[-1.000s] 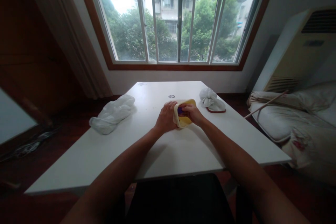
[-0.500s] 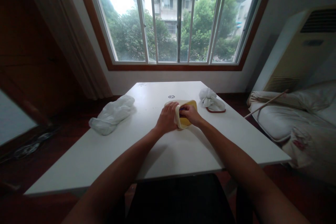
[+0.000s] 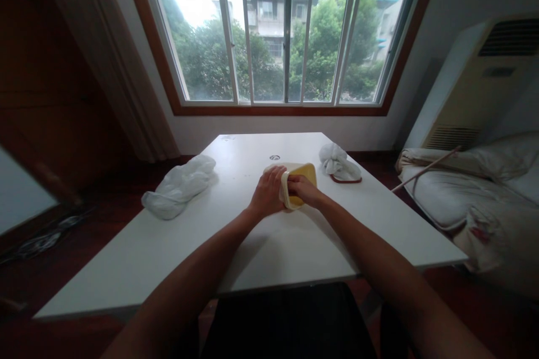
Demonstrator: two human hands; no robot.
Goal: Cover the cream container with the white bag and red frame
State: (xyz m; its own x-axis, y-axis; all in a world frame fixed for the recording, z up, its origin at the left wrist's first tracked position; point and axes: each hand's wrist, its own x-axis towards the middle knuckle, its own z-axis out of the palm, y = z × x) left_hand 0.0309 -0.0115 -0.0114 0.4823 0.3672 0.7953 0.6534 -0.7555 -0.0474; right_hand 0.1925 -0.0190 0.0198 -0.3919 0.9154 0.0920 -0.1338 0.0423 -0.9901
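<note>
A pale plastic container (image 3: 310,173) with a yellow inside is tipped on its side over the table, its mouth facing right. My left hand (image 3: 269,186) grips it from the left, fingers wrapped over its outer wall. Into the mouth reaches my right hand (image 3: 304,188), with the fingers bent together inside. Whatever those fingers hold, if anything, is hidden by the hand and the rim. Behind the container lies a whitish flat piece (image 3: 275,168), mostly covered by my left hand.
A crumpled white plastic bag (image 3: 181,186) lies on the white table (image 3: 168,258) at the left. At the right sits a knotted white bag (image 3: 336,161) beside a brown band (image 3: 346,180). A thin stick (image 3: 425,169) leans by the covered sofa (image 3: 446,185).
My right fingers have shifted slightly inside the container, and a dark purplish spot near them no longer shows. The left hand keeps its grip. The view has tilted up slightly.
</note>
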